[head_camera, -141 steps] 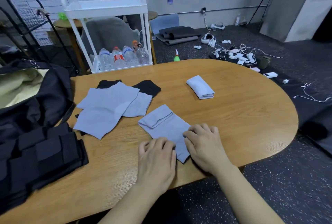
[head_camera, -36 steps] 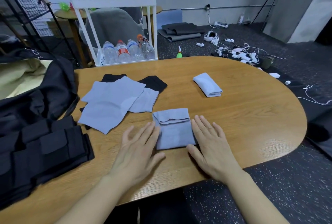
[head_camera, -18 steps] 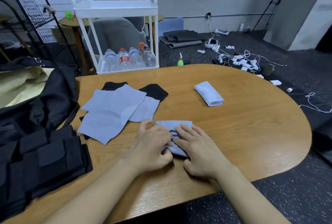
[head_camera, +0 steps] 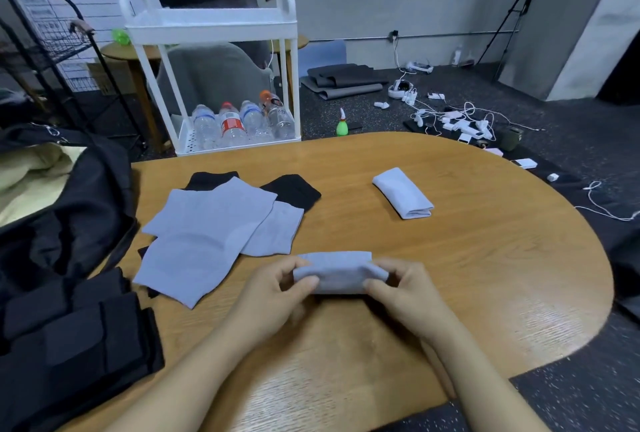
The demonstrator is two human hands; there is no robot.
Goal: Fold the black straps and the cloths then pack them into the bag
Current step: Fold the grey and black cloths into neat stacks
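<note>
The folded grey cloth [head_camera: 337, 274] sits near the table's [head_camera: 485, 258] near edge, pinched at its ends by the left hand [head_camera: 277, 296] and right hand [head_camera: 405, 296], fingers curled round it. Unfolded cloths [head_camera: 211, 234] lie left, the black bag [head_camera: 69, 216] farther left

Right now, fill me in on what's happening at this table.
A person is folding cloths. Both hands, left hand and right hand, pinch the ends of a small folded grey cloth just above the oval wooden table. One folded white-grey cloth lies further back, unfolded grey cloths wait at left, beside the open black bag.
</note>
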